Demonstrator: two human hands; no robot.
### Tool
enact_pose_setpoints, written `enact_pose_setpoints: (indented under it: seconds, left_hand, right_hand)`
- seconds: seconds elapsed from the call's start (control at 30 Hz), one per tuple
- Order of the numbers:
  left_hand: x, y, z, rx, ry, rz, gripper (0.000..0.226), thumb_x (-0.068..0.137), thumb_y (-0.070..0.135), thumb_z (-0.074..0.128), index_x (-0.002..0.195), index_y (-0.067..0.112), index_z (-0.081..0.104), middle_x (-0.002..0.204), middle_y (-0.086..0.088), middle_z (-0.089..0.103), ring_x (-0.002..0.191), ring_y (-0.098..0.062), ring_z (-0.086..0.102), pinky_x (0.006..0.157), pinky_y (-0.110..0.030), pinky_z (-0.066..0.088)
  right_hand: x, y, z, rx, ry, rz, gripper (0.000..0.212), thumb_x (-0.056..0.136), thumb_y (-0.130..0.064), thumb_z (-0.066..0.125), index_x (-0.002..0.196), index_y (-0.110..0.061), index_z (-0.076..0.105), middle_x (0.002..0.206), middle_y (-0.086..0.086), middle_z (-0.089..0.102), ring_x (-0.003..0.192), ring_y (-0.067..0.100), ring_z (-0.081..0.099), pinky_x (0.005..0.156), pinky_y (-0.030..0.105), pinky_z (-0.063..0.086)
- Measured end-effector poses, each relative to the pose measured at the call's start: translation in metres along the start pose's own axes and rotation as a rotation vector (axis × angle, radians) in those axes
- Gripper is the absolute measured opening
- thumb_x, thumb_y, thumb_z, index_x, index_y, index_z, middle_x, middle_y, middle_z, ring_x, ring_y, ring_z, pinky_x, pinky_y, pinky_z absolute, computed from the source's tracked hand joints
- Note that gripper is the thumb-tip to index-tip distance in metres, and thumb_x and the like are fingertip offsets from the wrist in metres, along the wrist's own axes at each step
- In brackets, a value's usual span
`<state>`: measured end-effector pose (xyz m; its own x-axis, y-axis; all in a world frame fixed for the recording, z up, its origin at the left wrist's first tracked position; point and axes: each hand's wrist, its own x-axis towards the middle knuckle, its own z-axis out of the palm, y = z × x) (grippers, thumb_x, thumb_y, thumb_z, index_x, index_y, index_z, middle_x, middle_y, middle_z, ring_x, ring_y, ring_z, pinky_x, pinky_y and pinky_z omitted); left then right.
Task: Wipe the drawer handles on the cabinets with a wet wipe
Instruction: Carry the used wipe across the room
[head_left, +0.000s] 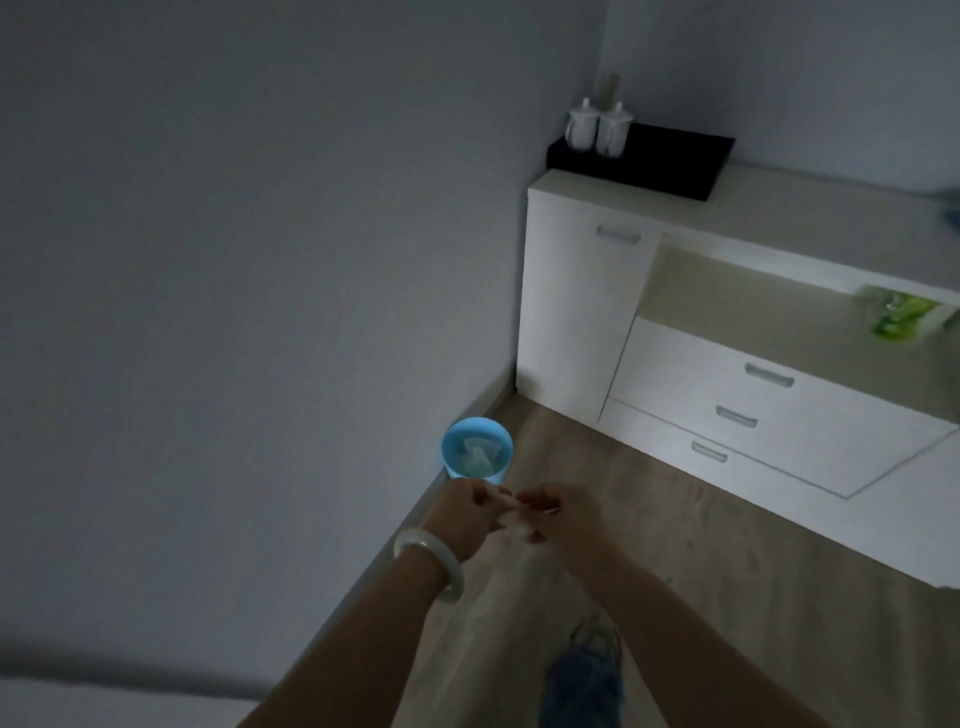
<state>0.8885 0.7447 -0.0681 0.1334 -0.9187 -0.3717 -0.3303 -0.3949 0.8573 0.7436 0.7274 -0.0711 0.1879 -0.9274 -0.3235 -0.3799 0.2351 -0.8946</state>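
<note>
Holding a wet wipe between two hands near a white cabinet

Both bare hands meet low in the dim room, above a wood-look floor (701, 561). The left hand (462, 519), with a pale bangle (431, 566) on its wrist, and the right hand (563, 519) each pinch a small, pale wet wipe (511, 519) between their fingertips. The wipe is blurred; it looks bunched, its long axis hanging downward from the fingers.

Just beyond the hands, a light blue bin (477, 448) stands on the floor against the wall, with crumpled white material inside.

To the right stands a white cabinet (571, 312). One handle (618, 235) sits on its tall door, and three drawer handles (769, 374) are stacked below an open shelf; all run horizontally. On top, two white lidded cups (597, 130) rest on a black tray (670, 156).
</note>
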Motion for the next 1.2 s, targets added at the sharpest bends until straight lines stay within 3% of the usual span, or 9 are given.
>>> enact_pose_setpoints:
  seconds: [0.17,0.3,0.37,0.5,0.6,0.77,0.9,1.07,1.2]
  left_hand:
    - [0.086,0.021,0.010,-0.039,0.219,-0.067,0.014,0.087,0.010,0.066,0.093,0.016,0.076,0.084,-0.001,0.073,0.080,-0.012,0.068,0.075,-0.020,0.057]
    - [0.139,0.052,0.016,-0.105,0.362,-0.153,0.013,0.080,0.003,0.072,0.077,0.015,0.074,0.071,-0.004,0.070,0.055,-0.009,0.063,0.055,-0.017,0.051]
    - [0.168,0.061,0.018,-0.089,0.440,-0.187,0.013,0.078,0.005,0.074,0.070,0.014,0.069,0.069,-0.005,0.068,0.053,-0.013,0.058,0.051,-0.018,0.046]
    - [0.216,0.067,0.020,-0.017,0.519,-0.221,0.017,0.081,-0.002,0.065,0.071,0.011,0.063,0.076,-0.009,0.067,0.057,-0.014,0.061,0.047,-0.009,0.043]
    - [0.257,0.064,0.018,0.048,0.534,-0.238,0.012,0.083,0.006,0.067,0.076,0.016,0.068,0.084,-0.005,0.069,0.069,-0.014,0.065,0.058,-0.009,0.045]
    - [0.325,0.050,0.014,0.125,0.459,-0.294,0.008,0.085,0.012,0.065,0.082,0.018,0.070,0.091,-0.004,0.068,0.082,-0.019,0.063,0.077,-0.028,0.055]
    - [0.370,0.039,0.007,0.140,0.395,-0.320,0.011,0.089,0.014,0.061,0.092,0.014,0.071,0.094,-0.003,0.065,0.083,-0.019,0.061,0.080,-0.027,0.053]
    - [0.425,0.006,-0.003,0.166,0.206,-0.399,0.027,0.092,0.007,0.053,0.114,0.012,0.067,0.112,-0.005,0.062,0.104,-0.019,0.059,0.087,-0.020,0.044]
    - [0.470,-0.024,-0.008,0.240,-0.013,-0.417,0.041,0.092,-0.001,0.049,0.131,0.011,0.054,0.136,-0.007,0.051,0.122,-0.022,0.051,0.098,-0.022,0.039]
  right_hand:
    - [0.107,-0.012,-0.027,-0.038,-0.079,-0.051,0.010,0.080,0.003,0.070,0.087,-0.003,0.074,0.070,0.002,0.067,0.060,0.004,0.062,0.055,0.009,0.048]
    - [0.181,-0.024,-0.053,-0.068,-0.134,-0.027,0.022,0.073,0.011,0.069,0.069,-0.011,0.070,0.066,0.005,0.067,0.062,0.013,0.064,0.057,0.013,0.049]
    - [0.219,-0.028,-0.060,-0.092,-0.156,-0.020,0.023,0.073,0.008,0.070,0.067,-0.014,0.068,0.068,0.005,0.067,0.065,0.015,0.064,0.059,0.015,0.049]
    - [0.284,-0.025,-0.066,-0.189,-0.209,-0.032,0.016,0.085,0.001,0.062,0.088,-0.011,0.072,0.085,0.003,0.068,0.080,0.017,0.065,0.069,0.025,0.052]
    - [0.325,-0.020,-0.071,-0.215,-0.293,-0.027,0.023,0.089,-0.002,0.058,0.109,-0.008,0.068,0.104,0.004,0.067,0.096,0.018,0.061,0.088,0.030,0.050]
    - [0.385,-0.014,-0.067,-0.260,-0.312,0.023,0.024,0.087,-0.010,0.065,0.111,-0.011,0.066,0.109,0.005,0.067,0.104,0.021,0.062,0.091,0.031,0.050]
    - [0.426,-0.007,-0.057,-0.301,-0.342,0.094,0.028,0.088,-0.009,0.064,0.116,-0.010,0.064,0.114,0.006,0.065,0.108,0.023,0.061,0.095,0.033,0.049]
    - [0.482,0.012,-0.029,-0.394,-0.389,0.118,0.031,0.091,-0.008,0.059,0.122,-0.009,0.060,0.118,0.005,0.062,0.109,0.020,0.060,0.094,0.030,0.049]
    - [0.519,0.039,-0.006,-0.442,-0.467,0.099,0.019,0.093,-0.014,0.059,0.109,-0.005,0.065,0.100,0.006,0.067,0.091,0.020,0.065,0.087,0.042,0.055]
